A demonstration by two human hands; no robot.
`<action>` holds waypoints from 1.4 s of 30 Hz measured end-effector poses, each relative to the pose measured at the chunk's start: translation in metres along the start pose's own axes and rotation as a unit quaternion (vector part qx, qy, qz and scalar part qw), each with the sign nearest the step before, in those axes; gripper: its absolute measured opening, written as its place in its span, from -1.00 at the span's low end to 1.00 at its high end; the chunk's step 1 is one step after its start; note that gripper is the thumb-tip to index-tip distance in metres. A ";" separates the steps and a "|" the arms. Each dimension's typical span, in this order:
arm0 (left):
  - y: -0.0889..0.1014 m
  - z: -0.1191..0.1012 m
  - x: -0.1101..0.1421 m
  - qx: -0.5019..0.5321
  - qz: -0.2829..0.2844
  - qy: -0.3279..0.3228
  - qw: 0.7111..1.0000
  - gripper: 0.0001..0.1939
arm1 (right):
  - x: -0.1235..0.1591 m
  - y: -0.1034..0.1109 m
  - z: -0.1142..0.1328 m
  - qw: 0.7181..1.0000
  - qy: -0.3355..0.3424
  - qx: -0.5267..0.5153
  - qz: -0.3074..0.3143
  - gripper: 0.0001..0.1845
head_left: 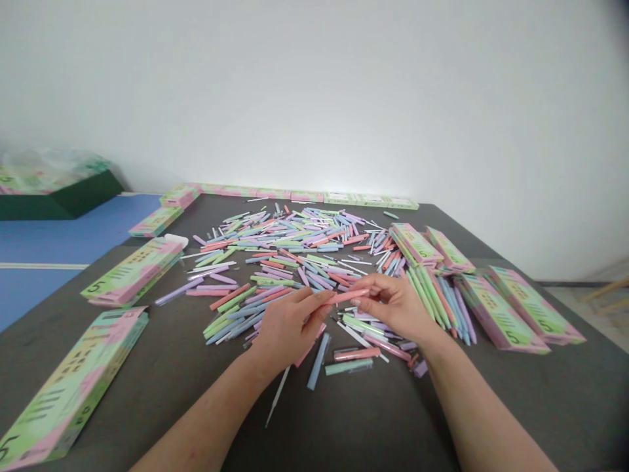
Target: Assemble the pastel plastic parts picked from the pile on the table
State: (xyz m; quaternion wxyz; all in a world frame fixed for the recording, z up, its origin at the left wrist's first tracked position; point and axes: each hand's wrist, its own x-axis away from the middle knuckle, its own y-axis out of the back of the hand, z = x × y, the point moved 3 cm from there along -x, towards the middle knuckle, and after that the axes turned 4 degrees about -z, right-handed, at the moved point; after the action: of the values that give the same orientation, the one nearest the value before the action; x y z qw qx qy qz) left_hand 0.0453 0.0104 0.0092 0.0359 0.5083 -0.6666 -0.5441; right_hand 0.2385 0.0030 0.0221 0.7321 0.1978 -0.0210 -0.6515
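Observation:
Between my two hands is a coral-pink pen [348,296], held level above the pile. My left hand [293,321] pinches its left end, and my right hand [393,305] grips its right end with thumb and fingers. Below them lie loose pen parts: a blue barrel [318,362], a coral piece [356,354], a mint-green piece [348,367] and a thin white refill [278,396]. A big heap of pastel pen parts [304,236] spreads behind my hands. Right of my right hand, a row of green, coral, blue and purple pens [437,298] lies side by side.
Printed pink-and-green boxes lie on the dark table [383,426]: a long box [73,387] at front left, another box [132,269] behind it, several at right, including one box [501,311], and a row [307,196] along the back. A dark green crate [63,196] stands far left.

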 end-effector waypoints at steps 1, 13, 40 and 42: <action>0.000 0.000 0.000 0.000 -0.001 -0.002 1.000 -0.72 | 0.000 -0.001 0.000 1.000 -0.002 0.006 -0.004 -0.79; -0.002 0.000 0.001 -0.014 0.003 -0.001 1.000 -0.72 | -0.002 -0.005 -0.004 0.999 0.007 0.038 0.016 -0.68; 0.000 0.001 0.001 -0.026 -0.003 -0.011 1.000 -0.73 | -0.002 -0.004 -0.001 0.996 0.047 0.077 -0.012 -0.79; -0.001 0.001 0.001 -0.034 -0.005 -0.019 0.999 -0.73 | -0.002 -0.005 -0.003 0.996 0.034 0.082 -0.011 -0.74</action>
State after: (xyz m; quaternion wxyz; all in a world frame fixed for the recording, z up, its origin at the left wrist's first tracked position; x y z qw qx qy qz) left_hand 0.0451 0.0101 0.0078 0.0382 0.4999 -0.6456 -0.5761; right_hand 0.2346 0.0054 0.0180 0.7066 0.2791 -0.0471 -0.6485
